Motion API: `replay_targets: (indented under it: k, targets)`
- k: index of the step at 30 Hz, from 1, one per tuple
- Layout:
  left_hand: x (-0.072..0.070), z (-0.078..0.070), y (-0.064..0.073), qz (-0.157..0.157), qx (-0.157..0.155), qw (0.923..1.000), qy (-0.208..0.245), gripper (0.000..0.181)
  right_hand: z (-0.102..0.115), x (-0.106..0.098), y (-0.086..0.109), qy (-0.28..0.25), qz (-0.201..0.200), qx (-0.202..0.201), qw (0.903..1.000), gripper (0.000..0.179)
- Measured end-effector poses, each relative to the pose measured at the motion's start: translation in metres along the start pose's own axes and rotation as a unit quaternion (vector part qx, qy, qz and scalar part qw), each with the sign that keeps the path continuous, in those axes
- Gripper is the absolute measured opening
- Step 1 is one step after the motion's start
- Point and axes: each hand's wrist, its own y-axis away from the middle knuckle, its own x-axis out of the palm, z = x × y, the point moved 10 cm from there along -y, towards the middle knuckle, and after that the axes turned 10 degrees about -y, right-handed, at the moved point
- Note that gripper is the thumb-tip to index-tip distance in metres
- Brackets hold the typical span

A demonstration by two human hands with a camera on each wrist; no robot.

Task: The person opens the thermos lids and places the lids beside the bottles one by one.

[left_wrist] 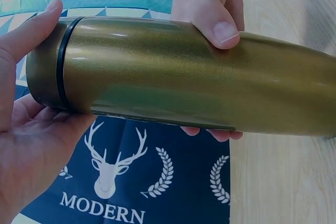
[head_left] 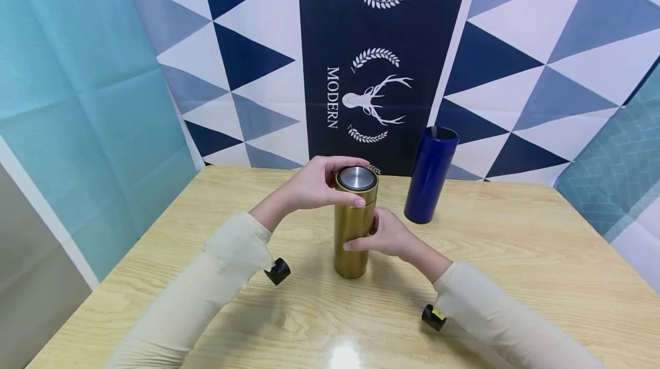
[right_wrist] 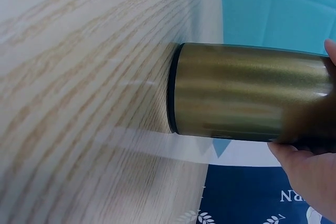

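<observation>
A gold thermos flask (head_left: 352,237) stands upright on the table, its black-rimmed bottom (right_wrist: 172,88) at the wood in the right wrist view. On top sits its gold lid (left_wrist: 46,69) with a round silver cap face (head_left: 356,178); a black ring shows between lid and body. My left hand (head_left: 322,183) grips the lid from the left, thumb in front and fingers round the back. Lower down, my right hand (head_left: 389,234) holds the body from the right, its thumb (left_wrist: 223,31) across the front. Most right fingers are hidden behind the flask.
A dark blue flask (head_left: 431,177) with an open, lidless mouth stands behind and to the right. The wood-grain table (head_left: 289,323) ends at a patterned cloth backdrop (head_left: 258,71). Small black devices (head_left: 278,271) hang at both cuffs.
</observation>
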Motion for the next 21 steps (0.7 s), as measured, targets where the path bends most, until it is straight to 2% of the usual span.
replay_targets:
  k: [10,21]
  targets:
    - [-0.0038,-0.0006,0.0001,-0.014,-0.006,0.9998,0.010,0.062,0.0022,-0.0014,-0.0026,0.004,-0.001,0.002,1.0000,0.058]
    - [-0.0041,0.0042,0.0027,-0.022,-0.062,0.9978,0.009,0.061,-0.0004,0.0021,-0.0011,0.001,-0.012,-0.001,0.9999,0.057]
